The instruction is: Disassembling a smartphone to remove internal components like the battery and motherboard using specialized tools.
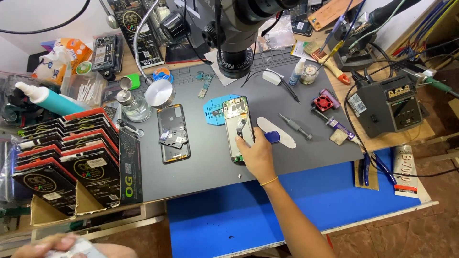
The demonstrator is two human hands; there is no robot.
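An opened phone (236,126) with its insides showing lies upright on the grey work mat (201,167), partly over a blue holder (215,111). My right hand (258,157) grips the phone's lower right edge, fingers on its side. A white pry tool with a blue grip (277,134) lies just right of that hand. My left hand (48,247) is blurred at the bottom left corner, off the table, with its fingers around a pale flat object (79,248). A black phone frame (173,133) lies to the left of the phone.
A microscope head (236,28) hangs over the mat's far side. Stacked black-and-red packs (67,153) fill a cardboard box at left. A screwdriver (296,126), soldering station (387,107), pliers (368,167), glue tube (405,169) and glass bottle (134,102) surround the mat. A blue mat (229,215) covers the near edge.
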